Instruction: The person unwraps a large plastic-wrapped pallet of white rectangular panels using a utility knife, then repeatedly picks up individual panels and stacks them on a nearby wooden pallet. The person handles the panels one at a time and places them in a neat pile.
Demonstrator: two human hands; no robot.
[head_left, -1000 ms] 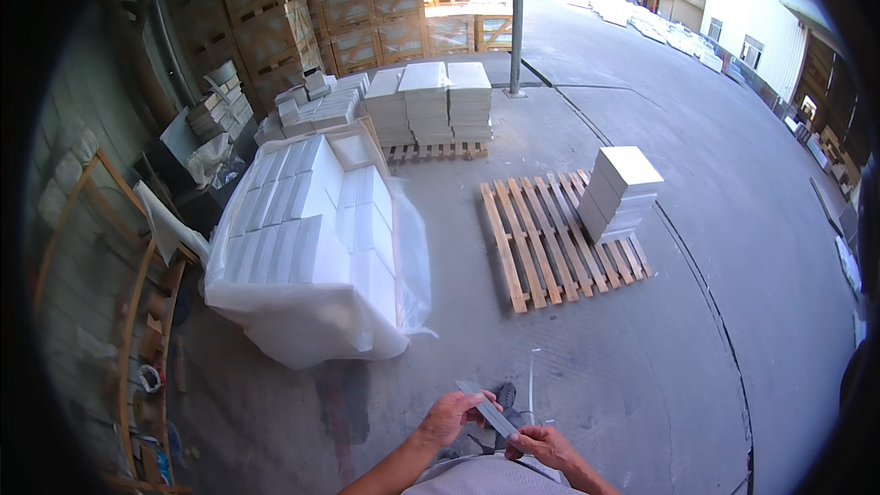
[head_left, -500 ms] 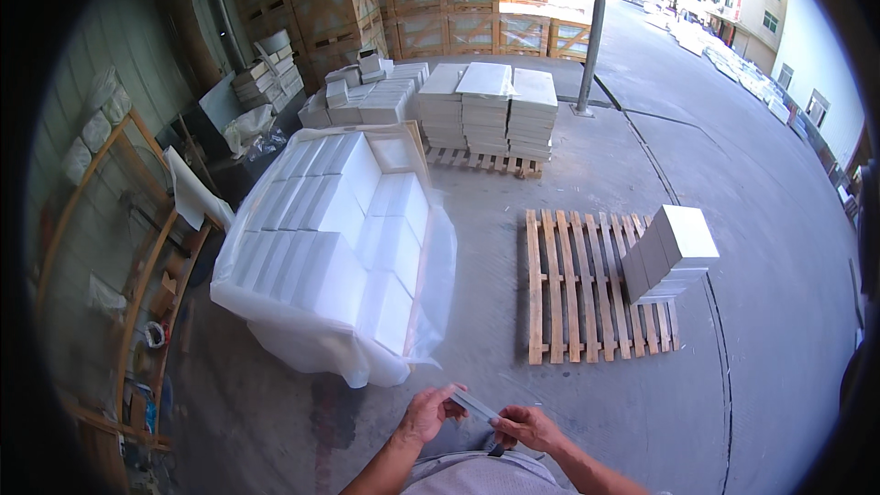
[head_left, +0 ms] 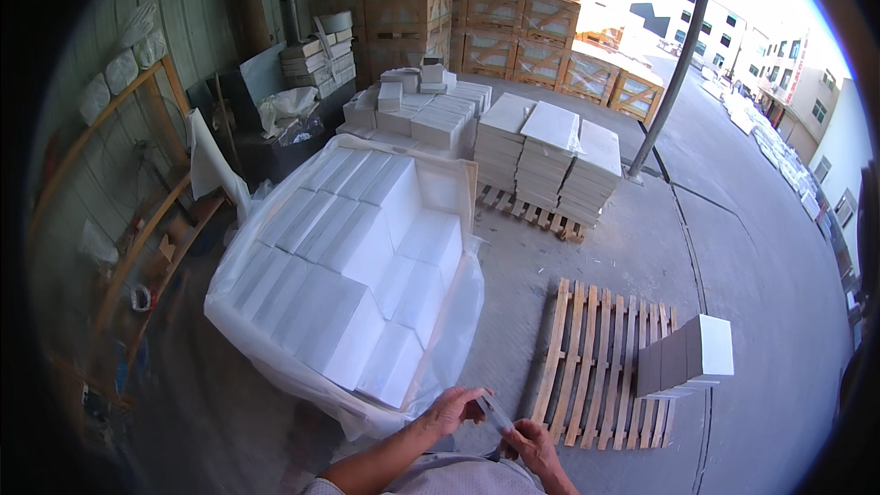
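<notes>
In front of my waist, a thin, flat grey strip (head_left: 496, 413) spans both hands; its exact kind is unclear. My left hand (head_left: 449, 411) pinches its upper end. Closed on the lower end is my right hand (head_left: 533, 446). Just ahead and to the left stands a crate lined with clear plastic sheet (head_left: 466, 307), filled with upright white slabs (head_left: 344, 243) packed in rows. To the right, a wooden pallet (head_left: 577, 362) lies on the floor, bearing a short row of white slabs (head_left: 678, 357) at its right side.
Beyond the crate are stacked pale slabs (head_left: 550, 151) on another pallet and loose white blocks (head_left: 417, 115). Tall wooden crates (head_left: 500, 32) line the back. A metal post (head_left: 678, 64) rises at the right rear. Along the left wall leans a wooden frame (head_left: 128, 257).
My view has turned and tilted, so the crate and pallets sit lower and mostly farther right. Both hands still hold the strip, which now slopes more steeply.
</notes>
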